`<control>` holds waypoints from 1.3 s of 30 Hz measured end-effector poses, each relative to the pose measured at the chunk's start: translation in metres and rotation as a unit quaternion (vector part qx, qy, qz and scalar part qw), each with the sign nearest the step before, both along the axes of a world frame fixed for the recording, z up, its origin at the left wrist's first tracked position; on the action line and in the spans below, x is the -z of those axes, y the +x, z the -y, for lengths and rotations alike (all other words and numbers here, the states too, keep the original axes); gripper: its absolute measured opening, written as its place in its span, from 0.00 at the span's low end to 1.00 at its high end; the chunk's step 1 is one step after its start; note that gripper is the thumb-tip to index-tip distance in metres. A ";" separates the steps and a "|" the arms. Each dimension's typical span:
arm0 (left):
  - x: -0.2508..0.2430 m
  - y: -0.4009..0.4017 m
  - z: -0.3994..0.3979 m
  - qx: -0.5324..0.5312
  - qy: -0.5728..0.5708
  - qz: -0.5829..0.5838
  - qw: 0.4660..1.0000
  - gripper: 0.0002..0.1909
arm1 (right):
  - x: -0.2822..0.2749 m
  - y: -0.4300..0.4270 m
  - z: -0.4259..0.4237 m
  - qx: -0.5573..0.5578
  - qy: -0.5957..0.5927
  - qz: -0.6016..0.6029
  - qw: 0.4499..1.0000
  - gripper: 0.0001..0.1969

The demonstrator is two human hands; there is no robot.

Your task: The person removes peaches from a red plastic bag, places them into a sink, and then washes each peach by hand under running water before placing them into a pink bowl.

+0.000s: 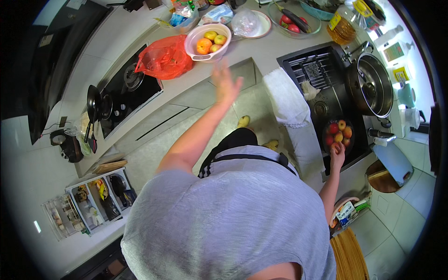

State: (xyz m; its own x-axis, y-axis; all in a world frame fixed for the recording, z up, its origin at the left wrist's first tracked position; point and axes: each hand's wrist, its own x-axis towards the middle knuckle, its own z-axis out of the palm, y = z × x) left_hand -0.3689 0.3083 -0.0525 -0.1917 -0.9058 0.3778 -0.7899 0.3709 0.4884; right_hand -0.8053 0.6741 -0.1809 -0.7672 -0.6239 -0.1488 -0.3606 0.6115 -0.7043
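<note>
My left hand point(226, 85), blurred and with its fingers apart, is held out over the floor just in front of the counter edge. Nothing is in it. Closest to it is a pink plastic basin point(224, 39) holding an orange fruit point(204, 46) and several yellow-green fruits point(210, 35). My right hand point(337, 154) reaches into the black sink point(336, 94). Its fingers touch the near side of a group of red and yellow-orange fruits point(338, 137) in what looks like a clear bowl; whether they grip a fruit is unclear.
Left of the basin lies a red plastic bag point(167, 57), beside a black cooktop point(131, 91). A large metal pot point(371, 85) stands at the sink's far side, near the faucet point(381, 134). A white towel point(285, 96) hangs over the sink's front edge. A glass bowl point(316, 26) holds an eggplant point(295, 20).
</note>
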 end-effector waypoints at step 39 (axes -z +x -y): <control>-0.151 0.365 0.265 -0.023 -0.068 -0.382 0.921 0.14 | -0.155 0.258 0.169 0.043 -0.022 0.238 0.970 0.20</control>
State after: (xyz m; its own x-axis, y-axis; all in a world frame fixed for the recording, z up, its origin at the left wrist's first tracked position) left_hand -0.0043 0.0429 0.0985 0.2136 -0.8407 0.4976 -0.2513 0.4449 0.8596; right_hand -0.5473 0.5050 -0.0260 -0.6668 -0.5749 -0.4742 0.0632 0.5904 -0.8046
